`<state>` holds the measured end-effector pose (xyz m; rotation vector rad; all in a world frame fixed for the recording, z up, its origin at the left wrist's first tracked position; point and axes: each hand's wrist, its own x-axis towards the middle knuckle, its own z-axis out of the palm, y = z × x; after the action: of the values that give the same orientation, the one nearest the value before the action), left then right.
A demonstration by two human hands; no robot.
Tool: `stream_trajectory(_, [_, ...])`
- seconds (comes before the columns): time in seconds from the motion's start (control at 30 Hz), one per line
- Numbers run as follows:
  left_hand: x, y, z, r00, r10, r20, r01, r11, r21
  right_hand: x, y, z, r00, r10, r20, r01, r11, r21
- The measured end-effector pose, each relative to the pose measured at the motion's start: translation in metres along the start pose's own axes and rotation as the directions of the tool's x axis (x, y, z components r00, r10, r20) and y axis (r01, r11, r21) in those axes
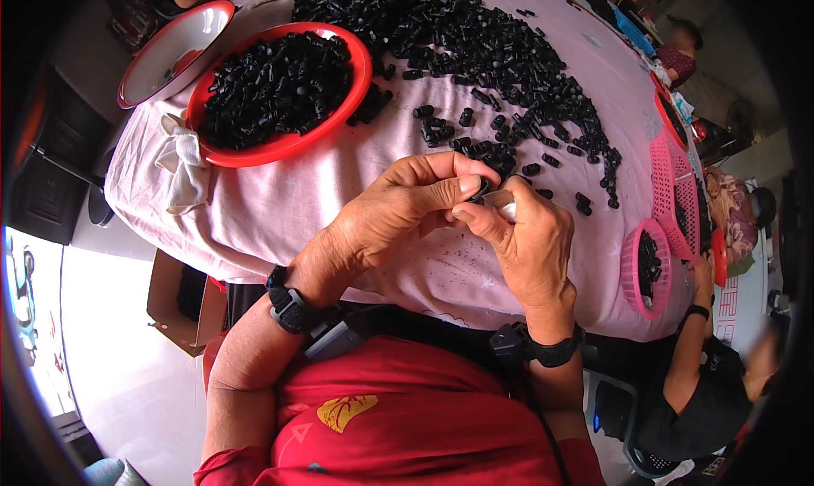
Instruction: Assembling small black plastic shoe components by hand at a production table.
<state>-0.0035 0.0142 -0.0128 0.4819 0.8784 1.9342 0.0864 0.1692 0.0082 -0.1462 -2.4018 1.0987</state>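
My left hand (398, 199) pinches a small black cylindrical part (482, 188) between thumb and fingers, above the pink cloth (339, 232). Against it, my right hand (536, 240) is closed around a small pale tool (502, 199), perhaps a blade; the fingers hide most of it. Both hands meet fingertip to fingertip. Just beyond them lies a loose cluster of black parts (487, 151), which joins a large spread pile (441, 28) farther back.
A red basin (363, 71) heaped with black parts stands at left, beside a white red-rimmed basin (195, 30) and a crumpled white cloth (182, 168). A round pink basket (629, 274) and a rectangular pink basket (664, 168) are at right, near a co-worker's arm (691, 342).
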Motion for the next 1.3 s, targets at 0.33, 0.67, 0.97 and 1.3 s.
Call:
stream_trajectory(0.33, [0.000, -0.001, 0.003, 1.000, 0.006, 0.008, -0.006, 0.999, -0.052, -0.001, 0.000, 0.004, 1.000, -0.002, 0.002, 0.002, 1.000, -0.019])
stream_trajectory(0.67, [-0.001, 0.004, 0.001, 0.998, -0.013, 0.060, 0.019, 0.994, -0.103, -0.001, -0.022, -0.006, 1.000, -0.005, 0.008, 0.005, 1.000, -0.031])
stream_trajectory(0.97, [0.000, 0.004, 0.001, 1.000, -0.006, 0.010, 0.007, 0.991, -0.130, 0.000, -0.013, 0.000, 1.000, -0.012, -0.002, 0.012, 0.999, -0.043])
stream_trajectory(1.3, [0.001, 0.005, -0.001, 0.984, 0.165, 0.059, -0.167, 0.986, 0.018, -0.004, -0.011, 0.003, 1.000, -0.016, -0.009, 0.015, 0.998, -0.059])
